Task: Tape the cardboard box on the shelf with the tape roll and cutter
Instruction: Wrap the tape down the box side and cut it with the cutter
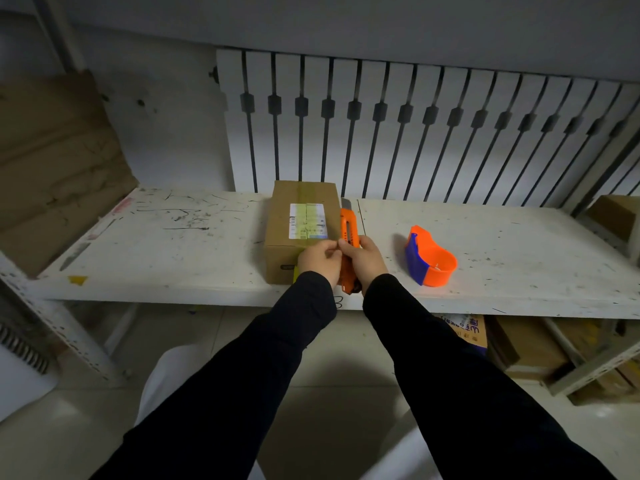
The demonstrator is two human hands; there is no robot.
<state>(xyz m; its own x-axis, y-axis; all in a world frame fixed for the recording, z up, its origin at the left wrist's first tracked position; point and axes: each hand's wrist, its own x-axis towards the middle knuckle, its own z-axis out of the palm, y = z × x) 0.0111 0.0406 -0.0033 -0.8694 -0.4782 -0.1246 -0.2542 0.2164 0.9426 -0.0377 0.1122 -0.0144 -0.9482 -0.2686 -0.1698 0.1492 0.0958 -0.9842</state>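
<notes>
A small cardboard box (301,221) with a white label and a strip of yellowish tape along its top stands on the white shelf (173,244). My right hand (363,259) grips an orange utility cutter (347,230), blade out and pointing away, alongside the box's right side. My left hand (320,259) is pinched at the near top edge of the box, fingertips touching the right hand; what it pinches is too small to tell. An orange and blue tape dispenser (431,258) lies on the shelf to the right, apart from both hands.
A large flattened cardboard sheet (55,161) leans at the left end of the shelf. A white radiator (415,133) stands behind. More boxes (530,348) sit under the shelf at right, and another box (613,216) at the far right edge.
</notes>
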